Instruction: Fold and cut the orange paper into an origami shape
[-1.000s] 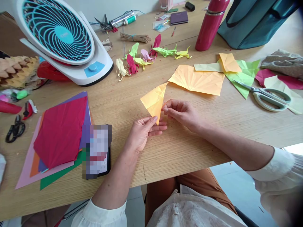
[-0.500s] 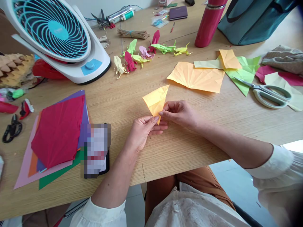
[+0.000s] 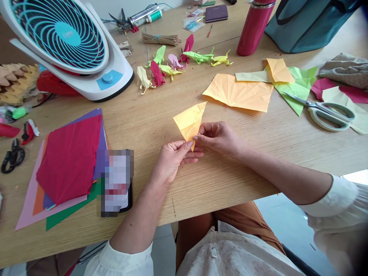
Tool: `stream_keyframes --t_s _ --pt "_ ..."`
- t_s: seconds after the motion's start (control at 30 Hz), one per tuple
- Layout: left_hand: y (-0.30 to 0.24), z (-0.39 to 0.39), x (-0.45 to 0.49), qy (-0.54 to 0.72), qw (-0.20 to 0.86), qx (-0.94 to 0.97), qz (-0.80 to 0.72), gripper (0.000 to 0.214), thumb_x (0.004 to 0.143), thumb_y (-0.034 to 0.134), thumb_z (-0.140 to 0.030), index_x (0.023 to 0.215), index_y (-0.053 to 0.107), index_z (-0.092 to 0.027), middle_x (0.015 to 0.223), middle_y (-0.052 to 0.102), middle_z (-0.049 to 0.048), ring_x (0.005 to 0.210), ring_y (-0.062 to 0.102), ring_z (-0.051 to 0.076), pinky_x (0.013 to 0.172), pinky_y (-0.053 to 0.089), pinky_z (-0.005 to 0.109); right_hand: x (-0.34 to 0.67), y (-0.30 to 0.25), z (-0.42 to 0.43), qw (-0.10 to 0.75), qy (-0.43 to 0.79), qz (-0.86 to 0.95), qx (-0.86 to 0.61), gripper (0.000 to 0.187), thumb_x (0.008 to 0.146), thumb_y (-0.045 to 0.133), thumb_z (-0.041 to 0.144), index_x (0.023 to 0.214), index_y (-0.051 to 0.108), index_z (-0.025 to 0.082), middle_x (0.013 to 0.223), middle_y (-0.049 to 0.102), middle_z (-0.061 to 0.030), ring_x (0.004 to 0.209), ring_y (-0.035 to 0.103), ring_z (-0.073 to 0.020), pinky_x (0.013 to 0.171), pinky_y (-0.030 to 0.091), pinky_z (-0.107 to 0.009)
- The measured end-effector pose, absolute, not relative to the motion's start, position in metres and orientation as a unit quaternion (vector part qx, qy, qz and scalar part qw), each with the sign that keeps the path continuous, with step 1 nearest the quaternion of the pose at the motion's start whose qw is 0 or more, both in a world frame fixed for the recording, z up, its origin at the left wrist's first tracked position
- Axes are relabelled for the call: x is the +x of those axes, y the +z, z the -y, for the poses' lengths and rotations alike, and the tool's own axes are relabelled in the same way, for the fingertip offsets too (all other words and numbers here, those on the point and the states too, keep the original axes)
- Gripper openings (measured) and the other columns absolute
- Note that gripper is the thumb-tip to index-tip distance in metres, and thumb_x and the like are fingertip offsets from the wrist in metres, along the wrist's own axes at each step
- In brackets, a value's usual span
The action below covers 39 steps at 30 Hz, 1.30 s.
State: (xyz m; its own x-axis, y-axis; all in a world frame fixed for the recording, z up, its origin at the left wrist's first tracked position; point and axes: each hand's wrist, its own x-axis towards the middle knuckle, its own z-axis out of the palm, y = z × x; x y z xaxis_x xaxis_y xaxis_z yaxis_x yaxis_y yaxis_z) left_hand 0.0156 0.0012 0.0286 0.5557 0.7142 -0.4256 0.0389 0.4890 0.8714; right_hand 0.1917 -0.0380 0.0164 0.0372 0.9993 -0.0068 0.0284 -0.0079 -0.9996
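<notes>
A folded piece of yellow-orange paper (image 3: 189, 122), roughly kite-shaped with a narrow lower tip, is held just above the table's front part. My left hand (image 3: 176, 158) pinches its lower tip between thumb and fingers. From the right side, my right hand (image 3: 217, 137) grips its lower edge between thumb and curled forefinger, the two thumbs close together. Creases cross the paper's upper half. Behind it lies a creased light-orange sheet (image 3: 238, 94), flat on the table.
Several folded paper figures (image 3: 158, 73) stand beyond my hands. Scissors (image 3: 330, 113) rest on paper scraps at right. To the left are a fan (image 3: 115, 73), a stack of coloured paper (image 3: 69, 161) and a blurred phone (image 3: 116, 184). A red bottle (image 3: 254, 30) and teal bag (image 3: 304, 30) stand behind.
Both hands keep the same grip on the folded paper, and the paper looks unchanged. The view has shifted very slightly.
</notes>
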Motion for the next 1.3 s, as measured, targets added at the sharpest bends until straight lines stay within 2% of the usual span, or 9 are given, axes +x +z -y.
stream_keyframes --t_s 0.57,0.67,0.77,0.9,1.07,1.2,1.3 --pt "0.0276 -0.0024 0.0155 0.220 0.761 0.452 -0.409 0.015 0.086 0.078 -0.028 0.086 0.077 -0.013 0.082 0.080 0.0049 0.071 0.077 0.013 0.059 0.058 0.017 0.1916 0.0153 0.0379 0.498 0.485 0.501 -0.515 0.045 0.072 0.084 0.055 0.069 0.061 0.016 0.061 0.059 0.0022 0.055 0.047 -0.0086 0.048 0.033 -0.023" --pt "0.0284 -0.0025 0.0153 0.217 0.762 0.451 -0.411 0.015 0.085 0.078 -0.028 0.087 0.077 -0.013 0.080 0.080 0.0052 0.068 0.077 0.014 0.055 0.057 0.016 0.1915 0.0148 0.0381 0.501 0.484 0.500 -0.514 0.045 0.072 0.084 0.055 0.069 0.061 0.016 0.060 0.058 0.0028 0.055 0.046 -0.0086 0.048 0.032 -0.023" --pt "0.0296 -0.0026 0.0146 0.215 0.760 0.453 -0.414 0.020 0.082 0.081 -0.032 0.089 0.077 -0.014 0.080 0.080 0.0054 0.064 0.076 0.015 0.049 0.055 0.016 0.1908 0.0154 0.0384 0.502 0.486 0.496 -0.515 0.045 0.073 0.083 0.056 0.069 0.061 0.017 0.059 0.057 0.0030 0.054 0.046 -0.0087 0.048 0.032 -0.023" --pt "0.0305 -0.0027 0.0140 0.221 0.759 0.450 -0.415 0.030 0.071 0.088 -0.039 0.086 0.077 -0.015 0.082 0.079 0.0045 0.061 0.075 0.014 0.046 0.053 0.016 0.1898 0.0166 0.0390 0.510 0.501 0.485 -0.504 0.045 0.072 0.084 0.057 0.070 0.061 0.018 0.064 0.065 0.0008 0.057 0.055 -0.0107 0.052 0.039 -0.024" --pt "0.0307 -0.0035 0.0145 0.244 0.739 0.470 -0.416 0.037 0.062 0.092 -0.046 0.077 0.077 -0.015 0.078 0.073 0.0014 0.049 0.061 0.005 0.039 0.042 0.013 0.1913 0.0142 0.0396 0.524 0.487 0.493 -0.496 0.044 0.075 0.083 0.057 0.078 0.060 0.019 0.073 0.071 -0.0018 0.068 0.064 -0.0151 0.063 0.048 -0.028" --pt "0.0295 -0.0038 0.0145 0.270 0.733 0.477 -0.402 0.035 0.063 0.091 -0.045 0.073 0.076 -0.015 0.073 0.063 -0.0006 0.052 0.047 0.002 0.037 0.032 0.011 0.1926 0.0151 0.0392 0.536 0.490 0.479 -0.494 0.047 0.075 0.082 0.059 0.090 0.059 0.020 0.079 0.072 -0.0021 0.077 0.067 -0.0175 0.070 0.050 -0.029" --pt "0.0284 -0.0038 0.0146 0.274 0.736 0.481 -0.391 0.034 0.064 0.091 -0.045 0.072 0.076 -0.015 0.072 0.059 -0.0009 0.055 0.041 0.003 0.038 0.028 0.011 0.1922 0.0169 0.0384 0.524 0.493 0.491 -0.491 0.048 0.074 0.081 0.062 0.089 0.064 0.019 0.080 0.070 -0.0019 0.078 0.065 -0.0168 0.073 0.050 -0.030"
